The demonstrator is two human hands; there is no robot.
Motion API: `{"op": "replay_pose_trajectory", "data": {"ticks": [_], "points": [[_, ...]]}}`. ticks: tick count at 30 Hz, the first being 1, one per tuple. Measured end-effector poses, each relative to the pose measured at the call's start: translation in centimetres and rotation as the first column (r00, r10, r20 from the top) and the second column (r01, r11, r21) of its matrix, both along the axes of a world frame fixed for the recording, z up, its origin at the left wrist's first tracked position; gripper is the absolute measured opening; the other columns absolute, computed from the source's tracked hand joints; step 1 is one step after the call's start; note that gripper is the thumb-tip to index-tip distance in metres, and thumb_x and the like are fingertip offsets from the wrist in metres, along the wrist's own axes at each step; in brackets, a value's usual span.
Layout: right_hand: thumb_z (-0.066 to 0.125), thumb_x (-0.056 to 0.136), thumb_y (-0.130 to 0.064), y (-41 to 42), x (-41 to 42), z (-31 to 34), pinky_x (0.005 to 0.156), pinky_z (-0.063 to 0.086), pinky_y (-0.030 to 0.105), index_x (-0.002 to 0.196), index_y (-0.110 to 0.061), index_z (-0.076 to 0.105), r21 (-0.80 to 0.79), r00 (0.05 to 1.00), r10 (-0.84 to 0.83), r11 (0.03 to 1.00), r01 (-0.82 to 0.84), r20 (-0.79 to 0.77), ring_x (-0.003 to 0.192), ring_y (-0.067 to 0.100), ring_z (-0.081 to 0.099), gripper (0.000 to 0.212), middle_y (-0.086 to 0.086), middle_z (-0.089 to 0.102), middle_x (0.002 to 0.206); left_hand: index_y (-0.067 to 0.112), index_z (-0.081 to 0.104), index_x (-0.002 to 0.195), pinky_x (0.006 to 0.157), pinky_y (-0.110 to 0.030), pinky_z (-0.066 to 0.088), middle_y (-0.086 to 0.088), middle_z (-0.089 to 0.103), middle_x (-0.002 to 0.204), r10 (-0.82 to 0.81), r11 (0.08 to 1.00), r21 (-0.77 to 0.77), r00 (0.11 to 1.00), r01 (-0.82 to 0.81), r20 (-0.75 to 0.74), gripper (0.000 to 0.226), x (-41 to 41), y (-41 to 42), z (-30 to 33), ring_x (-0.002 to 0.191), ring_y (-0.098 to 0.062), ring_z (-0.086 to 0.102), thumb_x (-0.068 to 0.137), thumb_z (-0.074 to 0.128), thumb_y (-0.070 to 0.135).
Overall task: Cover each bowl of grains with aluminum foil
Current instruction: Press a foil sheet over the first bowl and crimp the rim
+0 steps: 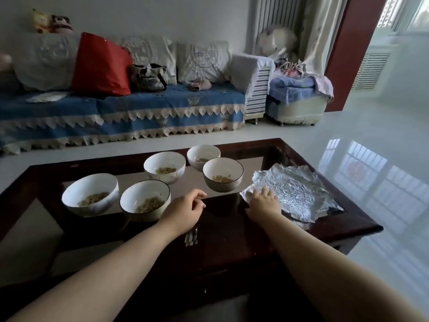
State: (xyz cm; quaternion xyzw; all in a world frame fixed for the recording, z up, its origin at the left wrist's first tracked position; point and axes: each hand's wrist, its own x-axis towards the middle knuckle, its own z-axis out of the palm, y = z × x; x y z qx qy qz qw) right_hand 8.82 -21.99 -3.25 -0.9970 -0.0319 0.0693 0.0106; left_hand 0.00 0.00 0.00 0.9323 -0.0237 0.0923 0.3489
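Several white bowls with a little grain in each stand uncovered on the dark coffee table (232, 240): one at the near left (90, 194), one beside it (145, 199), one behind (164, 167), one at the far middle (203, 156) and one nearest the foil (223, 174). A stack of crinkled aluminum foil sheets (294, 191) lies flat at the table's right end. My right hand (263, 203) rests on the foil's near left corner, fingers spread. My left hand (185, 209) hovers over the table between bowls and foil, fingers loosely curled, holding nothing.
The table's right edge (362, 226) lies just past the foil, with glossy white floor beyond. A sofa with a blue cover (130, 112), a red cushion and a bag stands behind the table. A small covered stool (299, 101) sits at the sofa's right.
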Motion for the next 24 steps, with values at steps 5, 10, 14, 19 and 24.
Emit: {"op": "replay_pose_trajectory", "data": {"ticks": [5,10,14,19,24], "points": [[0.041,0.097,-0.045,0.8,0.6,-0.4,0.103,0.037,0.044,0.14,-0.006,0.037,0.07,0.998,-0.045,0.997,0.042,0.037,0.133,0.032,0.041,0.058,0.015,0.047,0.142,0.019,0.065,0.111,0.082,-0.03,0.051,0.009,0.071,0.094,0.002,0.995,0.094,0.987,-0.017,0.158,0.02,0.1,2.6,-2.0,0.092,-0.011,0.064,0.093,0.058,0.013],[0.031,0.1,-0.046,1.3,0.9,-1.0,0.104,0.036,0.045,0.134,-0.008,0.048,0.116,0.997,-0.056,0.992,0.05,0.044,0.132,0.033,0.039,0.054,0.014,0.051,0.139,0.015,0.068,0.101,0.079,-0.033,0.051,0.006,0.069,0.091,-0.022,0.99,0.136,0.949,-0.022,0.313,0.015,-0.2,4.6,-3.7,0.09,-0.015,0.062,0.09,0.06,0.008],[0.024,0.1,-0.05,0.8,1.3,-1.1,0.113,0.022,0.048,0.146,-0.012,0.037,0.147,0.986,-0.115,0.984,0.098,0.117,0.143,0.033,0.025,0.06,0.015,0.033,0.153,0.015,0.069,0.096,0.073,-0.029,0.047,0.006,0.066,0.086,0.041,0.982,0.143,0.885,-0.121,0.464,0.023,-0.2,5.3,-2.7,0.085,-0.016,0.058,0.09,0.047,0.022],[0.037,0.097,-0.055,-0.9,1.4,-1.4,0.119,0.01,0.05,0.155,-0.013,0.008,0.13,0.978,-0.199,0.97,0.207,-0.067,0.149,0.035,0.005,0.077,0.018,0.005,0.162,0.005,0.067,0.105,0.086,-0.038,0.044,-0.012,0.068,0.098,0.344,0.934,-0.066,0.835,-0.351,0.428,0.02,1.0,6.9,-2.2,0.09,-0.033,0.06,0.085,0.063,0.004],[0.039,0.093,-0.019,-1.5,1.3,-1.1,0.112,0.031,0.044,0.147,-0.008,0.029,0.125,0.981,-0.195,0.973,0.194,-0.003,0.14,0.033,0.031,0.056,0.015,0.038,0.15,0.003,0.064,0.111,0.094,-0.036,0.042,-0.014,0.068,0.111,0.467,0.884,-0.192,0.829,-0.426,0.309,0.024,0.8,7.3,-2.9,0.106,-0.033,0.06,0.088,0.061,0.004]]}}
